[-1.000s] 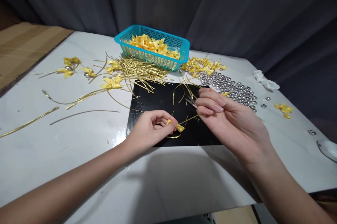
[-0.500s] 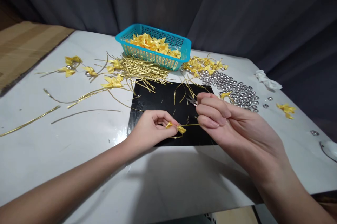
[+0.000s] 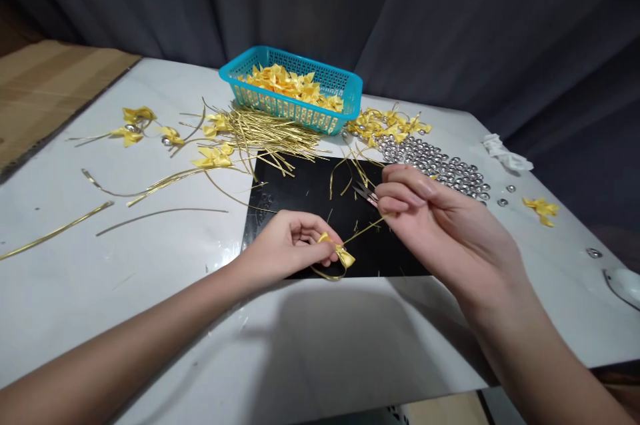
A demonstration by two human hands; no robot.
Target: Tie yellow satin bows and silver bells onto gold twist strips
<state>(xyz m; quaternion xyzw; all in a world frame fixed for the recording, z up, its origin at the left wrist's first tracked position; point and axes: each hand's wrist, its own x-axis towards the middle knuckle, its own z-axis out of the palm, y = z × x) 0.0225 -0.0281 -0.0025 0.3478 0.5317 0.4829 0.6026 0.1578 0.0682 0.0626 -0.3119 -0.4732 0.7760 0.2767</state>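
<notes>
Over the black mat [image 3: 295, 185], my left hand [image 3: 295, 245] pinches a yellow ribbon bow [image 3: 345, 256] between thumb and fingers. A gold cord [image 3: 333, 276] loops below the bow, and another length [image 3: 363, 230] runs from it up to my right hand [image 3: 425, 205]. My right hand is closed around small scissors [image 3: 366, 194], whose blades stick out to the left; the cord's far end passes under its fingers.
A teal basket [image 3: 295, 104] of yellow ribbon pieces stands at the back. Gold cords [image 3: 270, 132] lie before it, silver beads [image 3: 450, 172] to the right. Finished-looking bows [image 3: 137, 115] lie at the left, a white cloth [image 3: 507, 155] and one bow [image 3: 541, 209] at the right.
My right hand has risen slightly, and the cord between my hands now slants upward. The bow has tilted a little, and the cord loop beneath it hangs lower.
</notes>
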